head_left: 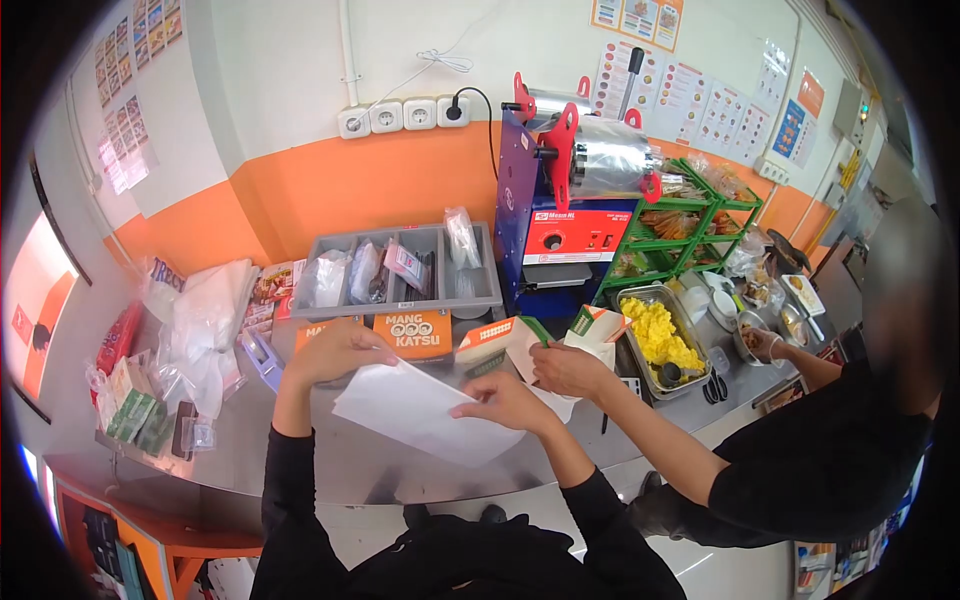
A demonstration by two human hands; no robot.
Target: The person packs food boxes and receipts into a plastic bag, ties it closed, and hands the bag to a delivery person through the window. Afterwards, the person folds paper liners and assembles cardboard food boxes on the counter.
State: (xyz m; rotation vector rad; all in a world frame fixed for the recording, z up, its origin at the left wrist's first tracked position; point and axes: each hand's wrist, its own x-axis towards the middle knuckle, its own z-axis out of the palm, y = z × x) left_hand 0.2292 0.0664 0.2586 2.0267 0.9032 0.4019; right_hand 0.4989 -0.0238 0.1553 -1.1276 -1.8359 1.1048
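Note:
My left hand (345, 352) grips the upper left corner of a stack of white paper sheets (415, 405). On the right side of the paper, my right hand (500, 402) has its thumb on top and its other fingers mostly hidden. The sheets are tilted above the steel table (230, 450). Just behind them stand orange boxes marked Mang Katsu (412, 333). Near my right hand, a co-worker's hand (570, 368) is at open printed paper food boxes (590, 328) lined with white paper.
A grey divided tray (400, 270) holds packets and dark utensils. Beside it stands a blue and red cup sealing machine (575, 230). Right of the food boxes are a metal pan of yellow food (655, 335) and scissors (715, 387). A co-worker (820, 450) stands close on my right. Plastic bags (205, 320) lie left.

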